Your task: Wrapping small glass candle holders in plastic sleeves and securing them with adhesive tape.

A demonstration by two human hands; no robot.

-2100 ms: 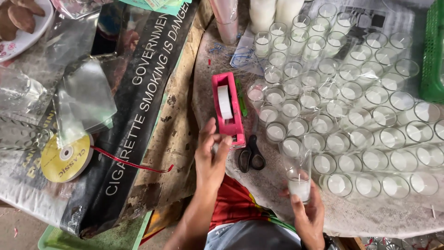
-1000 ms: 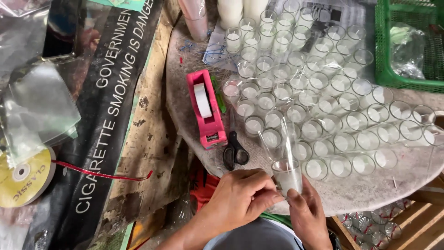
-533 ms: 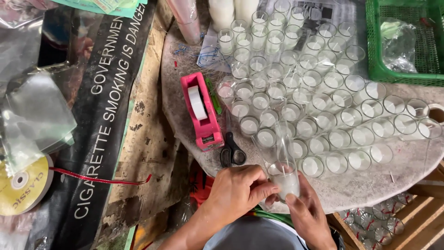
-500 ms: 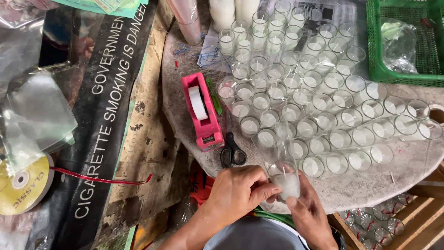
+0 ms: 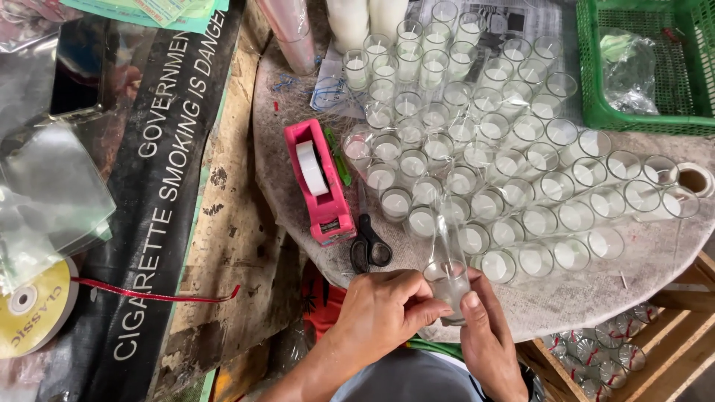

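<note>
Both my hands meet at the near edge of a round table (image 5: 640, 268). My left hand (image 5: 383, 313) and my right hand (image 5: 484, 331) together grip one small glass candle cup (image 5: 447, 286) with white wax in it. A clear plastic wrap (image 5: 449, 238) stands up around and above the cup. Several more glass candle cups (image 5: 477, 141) fill the table behind it. A pink tape dispenser (image 5: 319, 181) with a white roll lies to the left, and black-handled scissors (image 5: 370, 244) lie just beyond my left hand.
A green plastic basket (image 5: 596, 89) with crumpled plastic sits at the back right. A black printed banner (image 5: 160, 193) covers the left side, with clear bags (image 5: 52, 193) and a yellow ribbon spool (image 5: 33, 309) trailing red ribbon. Wrapped cups lie in a wooden crate (image 5: 670, 365) at lower right.
My left hand left the tape dispenser and joined my right hand on the candle cup. Since then both hands stay on the cup with small finger movements.
</note>
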